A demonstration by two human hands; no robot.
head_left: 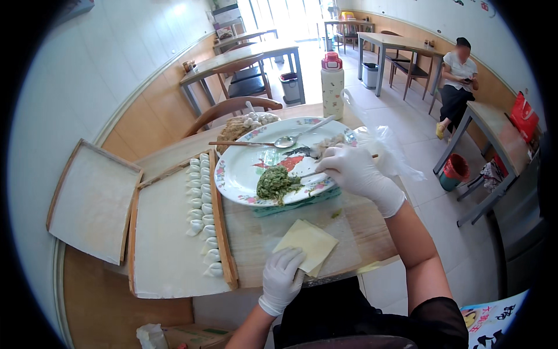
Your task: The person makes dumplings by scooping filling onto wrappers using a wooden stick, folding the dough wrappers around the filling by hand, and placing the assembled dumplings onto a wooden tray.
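Observation:
Both of my hands wear white gloves. My left hand (282, 278) rests on a stack of pale square dough wrappers (310, 243) at the near edge of the wooden table (360, 224). My right hand (354, 171) holds a thin stick (311, 173) whose tip touches the mound of green filling (275, 184) on a large flowered plate (238, 174). A metal spoon (290, 139) and chopsticks (238, 143) lie across the plate.
A wooden tray (168, 250) left of the plate carries a column of several folded dumplings (200, 198). A second, bare tray (93, 200) lies further left. A bowl of dumplings (247, 123), a bottle (332, 84) and a plastic bag (386, 148) stand behind. A person (459, 78) sits far right.

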